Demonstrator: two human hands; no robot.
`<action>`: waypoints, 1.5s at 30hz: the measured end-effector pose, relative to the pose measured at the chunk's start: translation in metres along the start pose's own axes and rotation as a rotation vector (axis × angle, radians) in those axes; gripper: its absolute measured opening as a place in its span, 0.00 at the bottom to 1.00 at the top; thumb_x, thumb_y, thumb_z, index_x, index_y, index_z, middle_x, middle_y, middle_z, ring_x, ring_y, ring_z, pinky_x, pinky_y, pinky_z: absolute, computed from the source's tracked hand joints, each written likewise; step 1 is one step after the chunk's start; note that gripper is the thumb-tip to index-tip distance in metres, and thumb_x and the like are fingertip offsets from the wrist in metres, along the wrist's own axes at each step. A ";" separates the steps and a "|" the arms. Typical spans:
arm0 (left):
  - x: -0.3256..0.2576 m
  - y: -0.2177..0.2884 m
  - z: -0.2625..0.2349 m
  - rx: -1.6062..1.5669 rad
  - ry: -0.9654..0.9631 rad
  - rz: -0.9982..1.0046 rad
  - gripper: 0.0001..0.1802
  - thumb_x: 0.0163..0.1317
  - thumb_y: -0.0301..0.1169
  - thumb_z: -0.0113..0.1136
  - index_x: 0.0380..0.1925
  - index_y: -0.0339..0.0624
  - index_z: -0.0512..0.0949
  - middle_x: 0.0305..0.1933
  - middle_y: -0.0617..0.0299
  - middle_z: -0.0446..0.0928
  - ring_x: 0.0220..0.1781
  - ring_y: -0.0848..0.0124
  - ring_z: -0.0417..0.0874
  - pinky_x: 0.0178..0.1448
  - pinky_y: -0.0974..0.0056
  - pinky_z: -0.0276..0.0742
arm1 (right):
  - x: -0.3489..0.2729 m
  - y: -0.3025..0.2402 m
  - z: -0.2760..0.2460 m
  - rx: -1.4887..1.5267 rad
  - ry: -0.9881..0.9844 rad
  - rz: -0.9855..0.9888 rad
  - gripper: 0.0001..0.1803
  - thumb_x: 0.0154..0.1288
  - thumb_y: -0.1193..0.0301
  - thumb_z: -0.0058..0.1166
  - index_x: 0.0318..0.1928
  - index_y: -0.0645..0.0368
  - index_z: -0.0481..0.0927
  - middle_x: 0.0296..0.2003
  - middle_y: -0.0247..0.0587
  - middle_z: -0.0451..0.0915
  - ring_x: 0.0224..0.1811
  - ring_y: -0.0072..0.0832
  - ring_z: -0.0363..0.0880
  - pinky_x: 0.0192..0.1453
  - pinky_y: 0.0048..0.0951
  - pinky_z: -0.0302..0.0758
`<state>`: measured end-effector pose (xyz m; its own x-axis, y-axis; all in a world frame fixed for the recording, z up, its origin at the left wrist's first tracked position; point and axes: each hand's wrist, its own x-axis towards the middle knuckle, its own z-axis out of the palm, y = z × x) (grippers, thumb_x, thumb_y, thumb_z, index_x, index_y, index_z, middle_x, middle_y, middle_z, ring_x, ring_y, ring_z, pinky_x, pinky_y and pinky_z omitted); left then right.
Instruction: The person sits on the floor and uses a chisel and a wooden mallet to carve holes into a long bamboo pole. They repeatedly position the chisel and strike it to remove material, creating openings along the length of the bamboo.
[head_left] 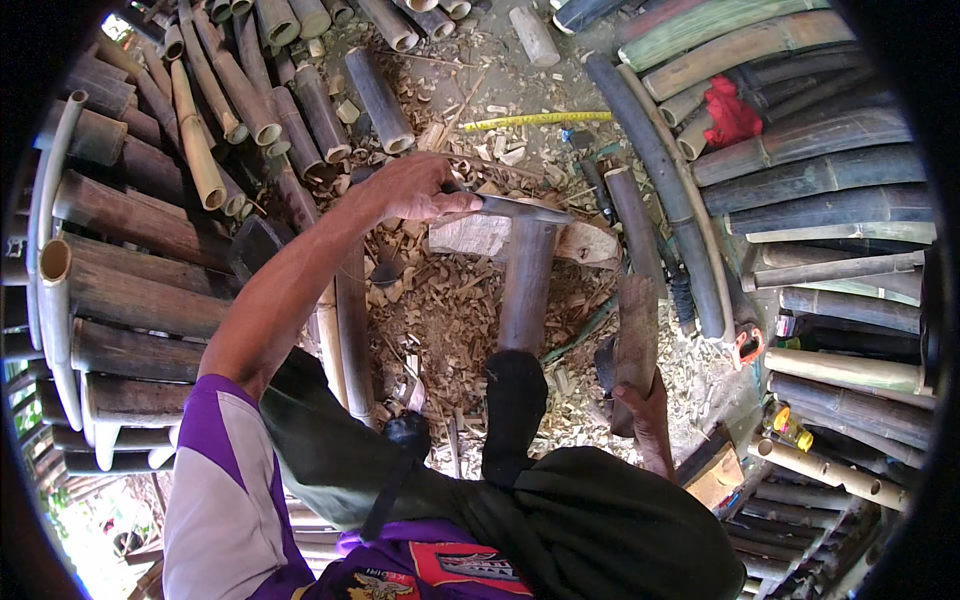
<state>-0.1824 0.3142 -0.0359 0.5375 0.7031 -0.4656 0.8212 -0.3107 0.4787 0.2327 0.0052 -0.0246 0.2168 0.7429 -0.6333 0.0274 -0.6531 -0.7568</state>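
Observation:
My left hand [425, 187] is closed round the dark handle of a big knife. Its grey blade [525, 208] reaches to the right across the far end of a brown bamboo length [526, 290]. That far end rests over a pale wooden block [470, 236], while the near end meets my black-covered foot [514, 385]. Low on the right, my right hand [648, 415] grips the near end of a long brown wooden piece [636, 340], which points away from me beside the bamboo. Part of the right fingers is hidden behind it.
Stacked bamboo lengths [150, 290] fill the left side, and more bamboo [820, 190] lies along the right. Wood chips [430, 310] cover the ground. A yellow measuring tape [540, 119] stretches beyond the block. A red cloth [733, 112] and orange-handled scissors [748, 345] are at the right.

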 end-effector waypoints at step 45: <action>0.026 -0.017 0.034 0.119 0.054 0.139 0.50 0.56 0.83 0.46 0.24 0.40 0.79 0.24 0.48 0.79 0.31 0.52 0.84 0.35 0.47 0.78 | 0.154 -0.186 0.103 -1.124 -0.207 -0.336 0.32 0.44 0.71 0.71 0.53 0.68 0.78 0.44 0.54 0.84 0.46 0.44 0.84 0.54 0.42 0.80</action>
<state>-0.1758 0.3156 -0.0812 0.6392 0.6800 -0.3591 0.7581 -0.4788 0.4428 0.1607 0.2559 0.0023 -0.1233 0.8437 -0.5224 0.9149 -0.1074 -0.3893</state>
